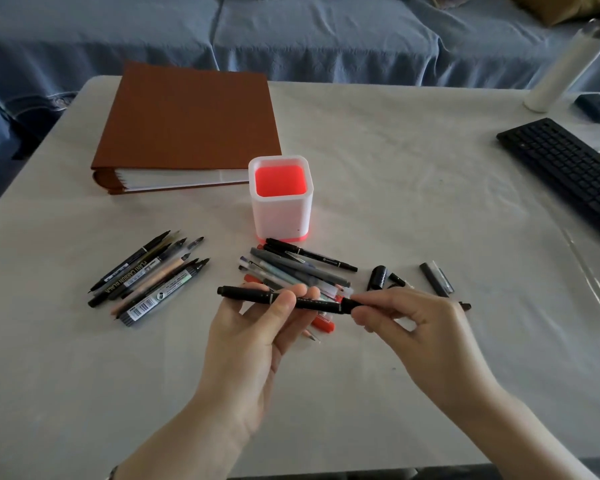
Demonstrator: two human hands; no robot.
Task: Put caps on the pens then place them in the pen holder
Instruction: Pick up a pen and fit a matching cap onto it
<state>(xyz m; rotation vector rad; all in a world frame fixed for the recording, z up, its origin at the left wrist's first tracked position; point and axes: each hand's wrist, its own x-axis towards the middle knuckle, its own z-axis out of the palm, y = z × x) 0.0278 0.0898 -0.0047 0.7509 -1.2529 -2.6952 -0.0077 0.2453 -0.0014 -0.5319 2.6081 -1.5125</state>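
Note:
A black marker pen (253,294) lies level between both hands above the table. My left hand (257,344) grips its middle with thumb and fingers. My right hand (420,327) pinches the black cap on its right end. The white pen holder (280,216) with a red inside stands just behind, nothing visible in it. A bunch of uncapped pens (149,278) lies at the left. A second pile of pens (298,268) rests in front of the holder, partly hidden by my fingers. Loose black caps (378,277) lie at the right.
A brown binder (187,123) lies behind the holder at the left. A black keyboard (568,171) sits at the right edge, with a white roll (565,67) and a dark small object (598,107) behind it. A blue-covered sofa runs along the back.

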